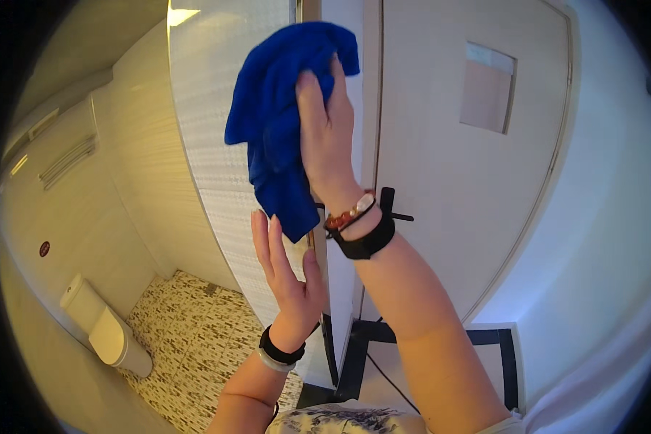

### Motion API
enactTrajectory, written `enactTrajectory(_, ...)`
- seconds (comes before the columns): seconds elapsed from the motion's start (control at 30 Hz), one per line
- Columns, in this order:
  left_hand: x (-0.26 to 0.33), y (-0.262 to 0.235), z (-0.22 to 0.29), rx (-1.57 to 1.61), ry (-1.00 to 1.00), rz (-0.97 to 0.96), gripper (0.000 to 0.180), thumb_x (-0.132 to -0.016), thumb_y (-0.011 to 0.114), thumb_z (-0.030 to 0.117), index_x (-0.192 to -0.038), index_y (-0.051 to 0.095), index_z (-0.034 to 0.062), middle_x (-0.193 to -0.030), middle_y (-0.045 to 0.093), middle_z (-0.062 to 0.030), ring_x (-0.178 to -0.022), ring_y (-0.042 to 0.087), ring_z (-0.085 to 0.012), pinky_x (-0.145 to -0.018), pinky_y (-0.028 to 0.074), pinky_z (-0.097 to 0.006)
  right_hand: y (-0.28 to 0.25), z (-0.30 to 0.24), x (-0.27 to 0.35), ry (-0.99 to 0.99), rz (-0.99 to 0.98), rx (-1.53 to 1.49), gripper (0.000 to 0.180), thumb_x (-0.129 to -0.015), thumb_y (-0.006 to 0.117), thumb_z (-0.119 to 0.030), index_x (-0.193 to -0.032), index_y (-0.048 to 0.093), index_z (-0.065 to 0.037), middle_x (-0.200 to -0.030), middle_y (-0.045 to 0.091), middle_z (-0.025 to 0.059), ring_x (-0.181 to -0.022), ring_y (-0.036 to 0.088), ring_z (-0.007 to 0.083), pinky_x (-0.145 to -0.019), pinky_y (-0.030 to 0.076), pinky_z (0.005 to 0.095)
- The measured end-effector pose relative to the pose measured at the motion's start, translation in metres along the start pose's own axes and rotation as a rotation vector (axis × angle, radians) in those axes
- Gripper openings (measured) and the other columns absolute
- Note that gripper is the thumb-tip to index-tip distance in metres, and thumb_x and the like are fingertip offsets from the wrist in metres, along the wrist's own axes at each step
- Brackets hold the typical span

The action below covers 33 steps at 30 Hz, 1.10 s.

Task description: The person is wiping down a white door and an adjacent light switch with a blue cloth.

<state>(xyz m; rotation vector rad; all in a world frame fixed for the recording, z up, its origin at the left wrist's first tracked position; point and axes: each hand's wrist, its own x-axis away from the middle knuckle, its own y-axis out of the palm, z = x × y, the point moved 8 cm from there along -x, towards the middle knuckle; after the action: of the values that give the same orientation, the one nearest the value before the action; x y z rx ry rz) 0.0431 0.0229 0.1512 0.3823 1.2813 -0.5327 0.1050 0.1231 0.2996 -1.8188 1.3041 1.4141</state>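
1. Head view: right hand (327, 145) grasps a blue cloth (275, 94), thumb and fingers over its right side. Cloth is bunched at the grip, spread leftward, a corner hanging down.
2. Left hand (293, 286) is unclenched, holds nothing, fingers extended upward just below the cloth's lower end. Touching the surface behind or not: cannot tell.
3. Cloth sits in front of the upper part of a white textured panel (213, 123), reaching past its right edge. Looks pressed on; contact itself is hidden.
4. Progress, judged: cloth is in hand and up at the panel, so work looks under way, not finished. Which parts are done, which are left: cannot tell, no streaks or wet patches to go by.
5. Wrists: beaded bracelet (354, 211) and black band (369, 242) on the right; another dark band and a pale bangle (276, 363) on the left. No lettering legible.
6. Right of panel: pale door (441, 188) with black handle (389, 210) and small window (488, 90); pale strip along window top, nothing readable.
7. Left, farther off: white toilet (112, 336), mosaic floor (195, 333), round dark-red sticker (45, 249) on the wall, marks too small to read. No brand made out.
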Motion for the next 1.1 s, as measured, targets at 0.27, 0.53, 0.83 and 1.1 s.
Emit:
enactTrajectory(0.27, 0.021, -0.009, -0.011, -0.052, -0.041, 0.027, 0.05, -0.09, 0.042, 0.008, -0.135, 0.028, -0.0097, -0.143, 0.022, -0.0283, -0.131, 0.026, -0.0422, -0.107, 0.022, -0.046, -0.013, 0.052, 0.133, 0.134, 0.003, 0.148, 0.067, -0.086, 0.051, -0.022, -0.139, 0.02, 0.004, -0.141, 0.027, 0.027, -0.132, 0.025, 0.0388, -0.109, 0.021, 0.0416)
enactTrajectory(0.53, 0.024, 0.003, 0.006, -0.415, 0.215, -0.11, 0.029, -0.077, 0.059, 0.002, -0.106, 0.064, 0.004, -0.127, 0.047, -0.0128, -0.112, 0.042, -0.0297, -0.094, 0.033, -0.041, -0.035, 0.115, 0.259, 0.434, -0.07, 0.113, 0.062, -0.087, 0.045, -0.013, -0.14, 0.017, 0.002, -0.141, 0.026, 0.0232, -0.131, 0.028, 0.0355, -0.109, 0.023, 0.0401)
enactTrajectory(0.83, 0.01, 0.055, 0.015, -0.251, 0.558, -0.579, 0.029, -0.071, 0.063, 0.009, -0.1, 0.062, 0.0041, -0.108, 0.058, -0.0087, -0.11, 0.052, -0.0248, -0.104, 0.032, -0.047, -0.091, 0.132, 0.267, 0.589, 0.236, -0.238, 0.037, -0.098, 0.032, -0.017, -0.132, 0.038, -0.002, -0.125, 0.05, 0.0089, -0.112, 0.051, 0.0168, -0.098, 0.041, 0.0308)
enactTrajectory(1.1, 0.026, 0.077, 0.001, -0.482, 0.751, -0.624, 0.022, -0.073, 0.052, 0.013, -0.092, 0.058, 0.0048, -0.085, 0.052, -0.0017, -0.088, 0.052, -0.0153, -0.093, 0.036, -0.03, -0.164, 0.162, 0.109, 0.416, 0.376, 0.211, 0.032, -0.092, 0.049, -0.014, -0.118, 0.047, 0.004, -0.104, 0.058, 0.0107, -0.089, 0.057, 0.0157, -0.079, 0.047, 0.0263)
